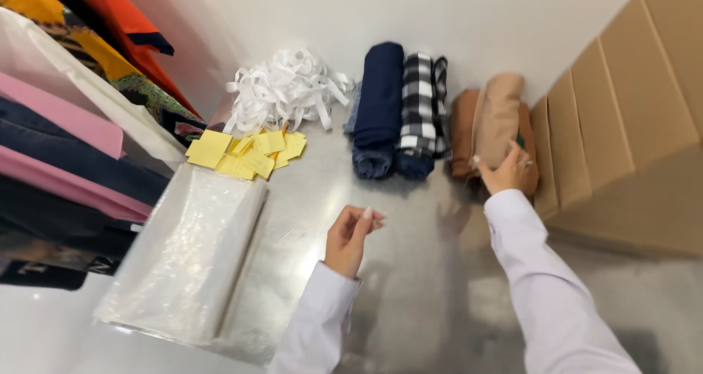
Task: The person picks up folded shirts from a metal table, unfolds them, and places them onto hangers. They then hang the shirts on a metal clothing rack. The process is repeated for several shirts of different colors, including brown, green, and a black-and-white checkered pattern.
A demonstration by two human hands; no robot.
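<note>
Beige rolled cloth (498,117) atop brown rolled cloth (463,128), beside cardboard boxes (586,132).

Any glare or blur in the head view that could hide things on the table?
Head view: soft glare on the metal table and the clear plastic bags; both hands, left and right, look sharp; faint shadows under them; edges bend from lens distortion.

hanging clothes (66,110): cut off at 9 o'clock edge | cardboard boxes (630,117): cropped at 3 o'clock | right hand (505,170): fingers partly hidden behind beige roll (498,117)
</note>
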